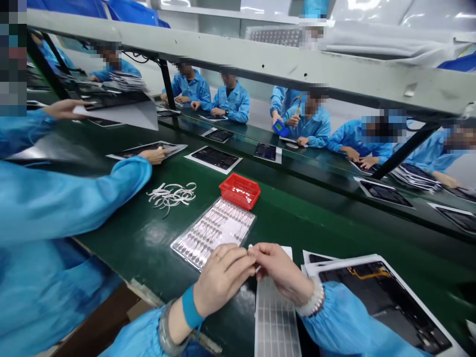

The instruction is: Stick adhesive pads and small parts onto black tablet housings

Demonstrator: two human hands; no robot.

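My left hand and my right hand meet fingertip to fingertip above the bench. Both are closed in a pinch; a tiny whitish bit shows between them, too small to name. Just beyond the left hand lies a clear tray with rows of small silvery parts on thin leads. Under my right hand runs a pale sheet marked off in rectangular labels. To the right, a dark tablet-like panel with an orange flex strip rests on white backing, partly over another.
A red bin with small white pieces stands behind the tray. White strips lie in a heap to its left. At left a co-worker's sleeve reaches over the green bench. Panels sit further back, under a pale overhead beam.
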